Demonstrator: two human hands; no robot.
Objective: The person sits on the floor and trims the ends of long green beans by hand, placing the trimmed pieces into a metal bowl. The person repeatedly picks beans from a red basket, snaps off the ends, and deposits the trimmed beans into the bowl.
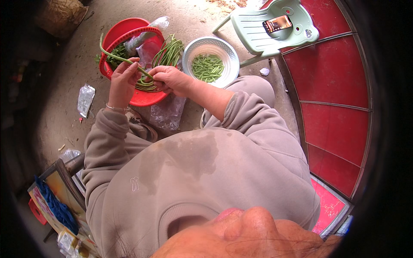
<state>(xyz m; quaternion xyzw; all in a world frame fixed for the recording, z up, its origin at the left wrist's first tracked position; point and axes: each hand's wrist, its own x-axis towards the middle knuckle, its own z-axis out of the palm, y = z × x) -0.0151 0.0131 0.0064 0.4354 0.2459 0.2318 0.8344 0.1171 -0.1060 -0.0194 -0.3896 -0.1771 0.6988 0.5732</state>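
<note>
Both hands hold one long green bean [120, 58] above a red plastic basket [142, 100]. My left hand [124, 79] grips the bean along its middle, and the upper part sticks up past the fingers. At the bean's lower end, my right hand [169, 79] pinches it, with the fingertips partly hidden. A bunch of uncut long beans [169, 53] leans over the basket's right side, beside leafy greens [118, 53] and a plastic bag [140, 40]. To the right, a pale blue and white colander [233, 61] holds short cut bean pieces [208, 67].
A pale green plastic chair [248, 32] with a phone [277, 24] on it stands at the upper right, next to red panels [326, 74]. Clear plastic bags [169, 113] and a torn wrapper [86, 100] lie on the concrete floor. A cardboard-like sack [63, 17] sits upper left.
</note>
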